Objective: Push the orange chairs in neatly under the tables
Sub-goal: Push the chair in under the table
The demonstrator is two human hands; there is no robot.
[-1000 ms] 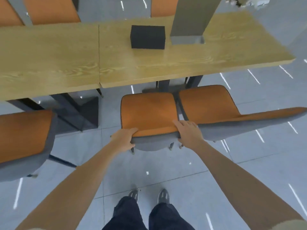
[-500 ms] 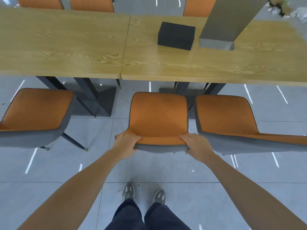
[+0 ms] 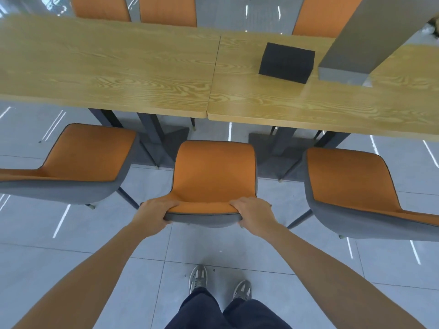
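I clamp left hand [image 3: 152,216] and right hand [image 3: 255,218] on the middle chair [image 3: 215,176] backrest — table edge [image 3: 206,115] dead ahead, seat apparently just short of it.

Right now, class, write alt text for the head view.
Left hand and right hand grip the backrest of the middle orange chair, which faces two joined wooden tables; an orange chair stands on each side.

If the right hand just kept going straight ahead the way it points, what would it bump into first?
The right hand already grips the middle chair by its backrest, so that chair is first. Beyond it, probably the dark table legs under the right table; depth is unclear.
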